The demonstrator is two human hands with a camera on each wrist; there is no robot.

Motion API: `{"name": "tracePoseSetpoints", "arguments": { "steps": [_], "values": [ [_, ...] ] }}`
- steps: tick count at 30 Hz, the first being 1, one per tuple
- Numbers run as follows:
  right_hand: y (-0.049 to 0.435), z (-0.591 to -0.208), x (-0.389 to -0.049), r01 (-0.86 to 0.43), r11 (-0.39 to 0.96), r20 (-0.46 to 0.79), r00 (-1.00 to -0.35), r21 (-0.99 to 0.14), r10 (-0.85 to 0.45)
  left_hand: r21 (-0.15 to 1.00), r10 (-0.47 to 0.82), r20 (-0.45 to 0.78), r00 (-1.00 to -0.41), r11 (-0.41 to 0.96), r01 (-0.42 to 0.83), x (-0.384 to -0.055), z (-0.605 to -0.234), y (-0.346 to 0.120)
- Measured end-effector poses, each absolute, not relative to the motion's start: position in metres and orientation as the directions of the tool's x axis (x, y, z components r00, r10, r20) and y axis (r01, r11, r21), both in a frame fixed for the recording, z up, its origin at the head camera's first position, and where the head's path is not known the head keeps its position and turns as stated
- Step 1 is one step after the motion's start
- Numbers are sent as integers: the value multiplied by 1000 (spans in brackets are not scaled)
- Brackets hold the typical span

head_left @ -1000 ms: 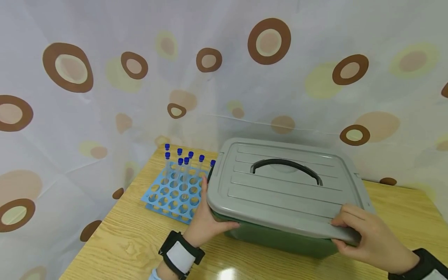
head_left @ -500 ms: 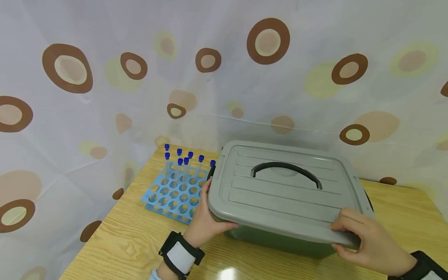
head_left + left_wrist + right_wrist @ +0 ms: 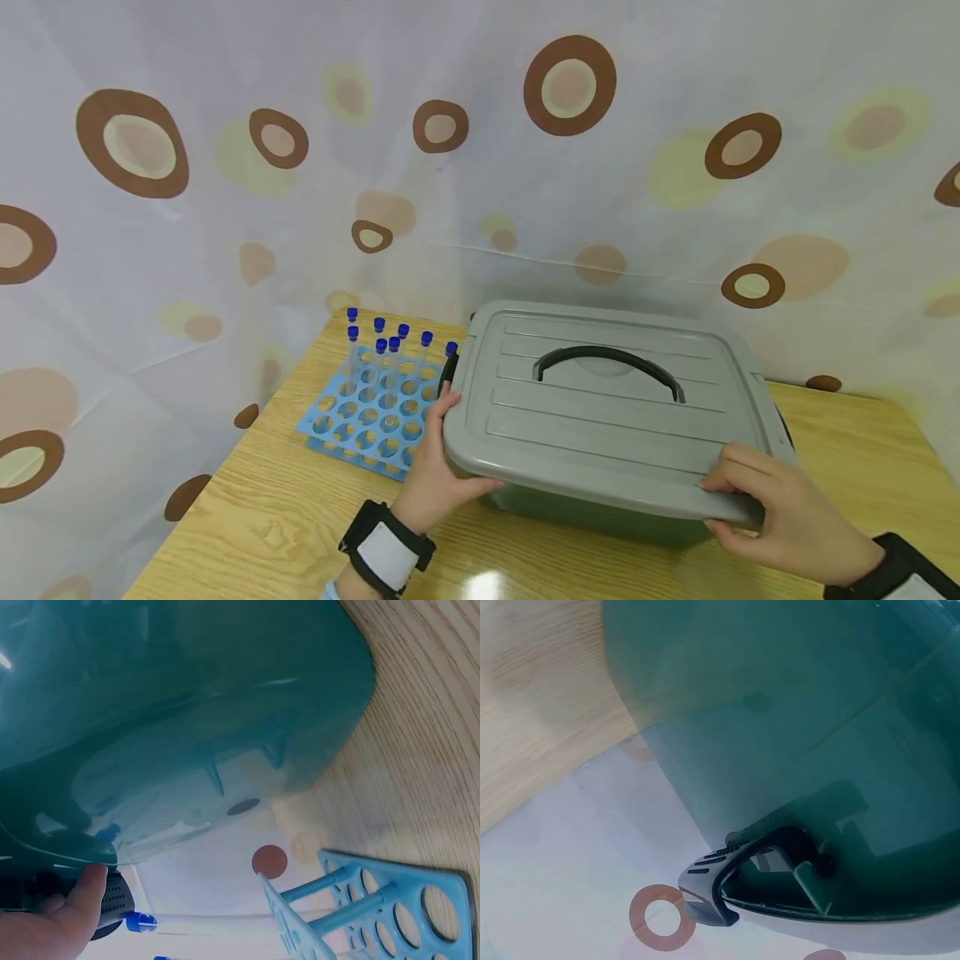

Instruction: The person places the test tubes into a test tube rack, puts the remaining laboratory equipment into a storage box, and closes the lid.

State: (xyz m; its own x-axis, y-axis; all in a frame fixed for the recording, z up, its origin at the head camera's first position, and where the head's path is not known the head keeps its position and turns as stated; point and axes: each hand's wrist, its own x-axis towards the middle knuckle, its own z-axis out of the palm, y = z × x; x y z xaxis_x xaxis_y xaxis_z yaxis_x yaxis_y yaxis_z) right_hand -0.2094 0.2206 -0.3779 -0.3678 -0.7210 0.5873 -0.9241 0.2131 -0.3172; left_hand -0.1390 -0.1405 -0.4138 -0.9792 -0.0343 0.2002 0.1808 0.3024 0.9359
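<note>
A storage box with a green see-through body (image 3: 592, 510) and a grey lid (image 3: 607, 425) stands on the table. An arched black handle (image 3: 611, 357) is on top of the lid. My left hand (image 3: 438, 471) grips the front left corner, thumb along the front below the rim. Its fingers reach up the left side to a black latch (image 3: 447, 375); in the left wrist view a fingertip touches that latch (image 3: 116, 901). At the front right corner my right hand (image 3: 776, 517) pinches the lid's rim, fingers above and thumb below. Another black latch (image 3: 709, 877) sticks outward in the right wrist view.
Left of the box, close to my left hand, stands a light blue test tube rack (image 3: 360, 417) holding several clear tubes with blue caps (image 3: 394, 343). The box hides the rack's right end. A patterned cloth (image 3: 480, 167) hangs behind the wooden table (image 3: 247, 517).
The lid has come down slightly on the box. The left latch stands out more at the side, and my left fingers have shifted at it. My right hand keeps its hold.
</note>
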Motion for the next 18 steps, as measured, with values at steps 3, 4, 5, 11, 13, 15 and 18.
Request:
{"name": "tracePoseSetpoints", "arguments": {
  "steps": [3,4,5,11,13,15,18],
  "values": [
    [222,-377,-208,-922,222,582,-374,-317,-722,933,-19,208,-978,302,193,-138,-413,-140],
    [222,-377,-207,-922,225,583,-375,-315,-721,933,-14,209,-978,303,195,-138,-413,-140],
    [222,-377,-207,-922,230,585,-376,-310,-719,932,-11,211,-978,304,197,-138,-413,-140],
    [225,-380,-205,-918,256,609,-393,-303,-689,921,-5,223,-975,328,209,-138,-415,-141],
    [226,-381,-203,-911,265,618,-410,-317,-671,920,-7,222,-975,332,207,-138,-415,-141],
    [227,-381,-201,-896,286,619,-443,-341,-649,920,-6,224,-975,332,209,-139,-416,-142],
    [229,-378,-198,-856,315,617,-515,-410,-595,917,8,218,-976,340,208,-138,-416,-144]
  ]
}}
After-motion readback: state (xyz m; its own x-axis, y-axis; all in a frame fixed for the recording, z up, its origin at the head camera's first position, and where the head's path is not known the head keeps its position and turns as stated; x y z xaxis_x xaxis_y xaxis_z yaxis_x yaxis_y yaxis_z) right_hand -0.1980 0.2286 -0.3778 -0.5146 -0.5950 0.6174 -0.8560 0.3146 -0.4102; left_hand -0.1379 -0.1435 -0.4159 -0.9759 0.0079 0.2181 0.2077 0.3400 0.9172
